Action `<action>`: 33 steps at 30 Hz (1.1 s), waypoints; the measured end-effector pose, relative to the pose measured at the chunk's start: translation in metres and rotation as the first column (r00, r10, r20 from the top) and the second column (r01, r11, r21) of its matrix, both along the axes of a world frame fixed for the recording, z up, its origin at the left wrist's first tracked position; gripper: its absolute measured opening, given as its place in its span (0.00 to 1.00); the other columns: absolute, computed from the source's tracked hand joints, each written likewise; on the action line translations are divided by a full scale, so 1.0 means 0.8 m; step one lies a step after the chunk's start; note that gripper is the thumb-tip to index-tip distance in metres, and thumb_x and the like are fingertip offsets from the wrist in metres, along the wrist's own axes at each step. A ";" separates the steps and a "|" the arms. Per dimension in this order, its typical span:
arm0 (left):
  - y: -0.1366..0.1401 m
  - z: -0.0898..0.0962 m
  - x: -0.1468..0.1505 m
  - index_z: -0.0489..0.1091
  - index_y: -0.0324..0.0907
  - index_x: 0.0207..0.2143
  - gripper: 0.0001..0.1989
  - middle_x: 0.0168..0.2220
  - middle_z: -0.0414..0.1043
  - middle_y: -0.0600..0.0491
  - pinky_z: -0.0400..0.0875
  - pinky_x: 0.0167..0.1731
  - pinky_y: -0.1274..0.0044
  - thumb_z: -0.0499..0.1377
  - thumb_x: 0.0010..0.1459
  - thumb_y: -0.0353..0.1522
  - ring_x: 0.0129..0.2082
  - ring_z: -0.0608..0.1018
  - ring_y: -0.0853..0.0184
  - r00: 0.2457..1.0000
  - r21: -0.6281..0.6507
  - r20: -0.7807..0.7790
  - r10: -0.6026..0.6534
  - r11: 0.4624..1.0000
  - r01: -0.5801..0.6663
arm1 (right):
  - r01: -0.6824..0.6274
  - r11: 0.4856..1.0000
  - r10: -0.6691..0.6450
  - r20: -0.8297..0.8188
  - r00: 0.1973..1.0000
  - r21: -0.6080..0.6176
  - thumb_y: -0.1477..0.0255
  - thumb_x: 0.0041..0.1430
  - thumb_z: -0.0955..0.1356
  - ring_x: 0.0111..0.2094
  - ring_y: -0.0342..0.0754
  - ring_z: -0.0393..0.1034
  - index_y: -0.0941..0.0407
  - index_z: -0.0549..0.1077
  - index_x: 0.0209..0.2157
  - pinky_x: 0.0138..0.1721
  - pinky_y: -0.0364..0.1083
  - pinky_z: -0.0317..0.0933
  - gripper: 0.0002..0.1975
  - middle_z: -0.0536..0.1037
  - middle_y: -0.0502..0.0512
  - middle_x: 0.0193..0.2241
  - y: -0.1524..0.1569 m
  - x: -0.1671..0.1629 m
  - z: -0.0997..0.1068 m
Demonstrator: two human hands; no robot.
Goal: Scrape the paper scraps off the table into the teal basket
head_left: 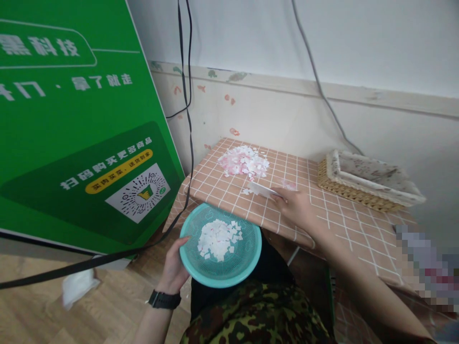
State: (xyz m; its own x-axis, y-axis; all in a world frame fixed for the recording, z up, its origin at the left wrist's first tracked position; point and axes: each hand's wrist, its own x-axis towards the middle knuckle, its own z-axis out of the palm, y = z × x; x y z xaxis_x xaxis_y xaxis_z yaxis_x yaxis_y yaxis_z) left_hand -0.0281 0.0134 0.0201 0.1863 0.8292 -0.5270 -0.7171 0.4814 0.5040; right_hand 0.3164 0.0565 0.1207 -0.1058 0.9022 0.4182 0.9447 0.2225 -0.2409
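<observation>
My left hand (176,267) grips the left rim of a round teal plastic colander (221,281), just below the table's front edge. White square paper scraps (218,240) lie in its bottom. Over the table, my right hand (292,205) is closed on a thin, flat white card-like piece (264,190), which points left. A few scraps lie by its far end. Beyond it, a heap of white and pink paper scraps (244,161) is spread on the checked tablecloth (208,188).
A wicker basket (362,191) with a floral cloth lining stands at the table's right. A green printed cabinet (71,143) fills the left side. Black cables (189,138) hang in front of the table's left end. A white bag-like item (79,286) lies on the floor.
</observation>
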 end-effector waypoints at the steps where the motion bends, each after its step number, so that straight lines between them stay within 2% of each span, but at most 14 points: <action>1: 0.000 0.000 0.001 0.75 0.34 0.35 0.09 0.32 0.80 0.43 0.75 0.41 0.63 0.58 0.51 0.27 0.38 0.80 0.52 1.000 0.004 -0.006 -0.003 1.000 0.003 | 0.011 1.000 -0.011 0.007 1.000 0.014 0.70 0.59 0.62 0.25 0.48 0.72 0.56 0.76 0.42 0.28 0.44 0.60 0.14 0.80 0.56 0.28 0.001 0.001 0.000; 4: -0.001 -0.001 0.005 0.75 0.34 0.33 0.07 0.31 0.80 0.44 0.75 0.40 0.63 0.59 0.51 0.26 0.36 0.81 0.53 1.000 0.003 -0.021 -0.008 1.000 0.008 | 0.028 0.999 -0.029 0.039 0.999 0.030 0.70 0.59 0.61 0.22 0.47 0.71 0.56 0.77 0.40 0.25 0.44 0.57 0.14 0.79 0.55 0.25 0.003 0.003 0.002; 7: -0.002 -0.001 0.008 0.75 0.34 0.31 0.06 0.30 0.80 0.44 0.76 0.39 0.64 0.59 0.50 0.26 0.34 0.81 0.54 0.999 -0.013 -0.036 -0.005 1.000 0.004 | -0.022 1.000 0.022 0.031 0.999 -0.016 0.71 0.59 0.62 0.21 0.47 0.70 0.56 0.77 0.39 0.25 0.43 0.56 0.13 0.78 0.54 0.22 0.004 0.004 0.006; 10: -0.003 0.000 0.010 0.75 0.34 0.33 0.07 0.30 0.80 0.44 0.76 0.39 0.64 0.59 0.50 0.26 0.33 0.81 0.55 0.999 -0.010 -0.038 -0.018 1.000 0.017 | -0.059 0.998 0.058 -0.030 0.998 -0.010 0.70 0.59 0.62 0.23 0.46 0.71 0.55 0.77 0.39 0.27 0.43 0.58 0.13 0.79 0.54 0.26 0.004 0.005 0.008; 14: -0.003 0.001 0.011 0.75 0.33 0.32 0.07 0.29 0.80 0.44 0.75 0.39 0.65 0.59 0.51 0.26 0.31 0.81 0.56 0.999 0.002 -0.045 -0.028 1.000 0.028 | 0.020 0.999 -0.019 -0.003 1.000 0.049 0.68 0.59 0.63 0.25 0.48 0.72 0.55 0.77 0.39 0.28 0.44 0.59 0.13 0.80 0.56 0.29 0.004 0.008 0.009; 19: -0.002 0.001 0.013 0.75 0.33 0.33 0.07 0.30 0.80 0.43 0.75 0.40 0.64 0.59 0.51 0.27 0.34 0.81 0.54 0.999 0.000 -0.036 -0.038 0.999 0.038 | -0.044 0.998 0.045 0.011 0.999 -0.047 0.70 0.60 0.62 0.24 0.47 0.71 0.55 0.77 0.39 0.26 0.44 0.58 0.13 0.79 0.54 0.26 0.000 0.003 0.007; 21: -0.002 0.002 0.013 0.75 0.33 0.34 0.08 0.30 0.80 0.43 0.74 0.40 0.64 0.59 0.51 0.27 0.35 0.81 0.54 0.999 0.004 -0.026 -0.046 0.999 0.046 | -0.036 0.999 0.035 -0.016 0.999 -0.024 0.70 0.59 0.62 0.23 0.47 0.71 0.55 0.77 0.39 0.26 0.43 0.58 0.13 0.79 0.54 0.25 -0.002 0.004 0.007; 25: -0.003 0.002 0.015 0.75 0.33 0.34 0.08 0.30 0.80 0.43 0.75 0.40 0.64 0.58 0.52 0.27 0.34 0.81 0.54 0.999 0.003 -0.021 -0.048 0.999 0.049 | 0.080 0.993 -0.078 -0.024 0.997 0.090 0.68 0.58 0.63 0.20 0.46 0.69 0.54 0.77 0.41 0.23 0.44 0.57 0.13 0.79 0.55 0.25 -0.010 0.016 0.009; 27: -0.005 0.002 0.015 0.75 0.33 0.33 0.07 0.29 0.80 0.44 0.75 0.39 0.65 0.58 0.52 0.27 0.33 0.81 0.55 0.999 0.002 -0.022 -0.048 0.999 0.048 | 0.101 0.989 -0.100 -0.015 0.995 0.105 0.68 0.58 0.64 0.20 0.46 0.69 0.54 0.77 0.41 0.23 0.44 0.57 0.13 0.79 0.55 0.25 -0.015 0.019 0.009; 33: -0.008 -0.001 0.018 0.75 0.34 0.34 0.08 0.30 0.80 0.45 0.75 0.39 0.65 0.58 0.52 0.28 0.32 0.81 0.56 0.998 0.012 -0.014 -0.056 0.998 0.057 | 0.010 0.999 -0.009 -0.011 1.000 0.048 0.69 0.59 0.63 0.22 0.46 0.71 0.55 0.77 0.43 0.24 0.43 0.58 0.14 0.80 0.55 0.26 -0.020 0.002 -0.001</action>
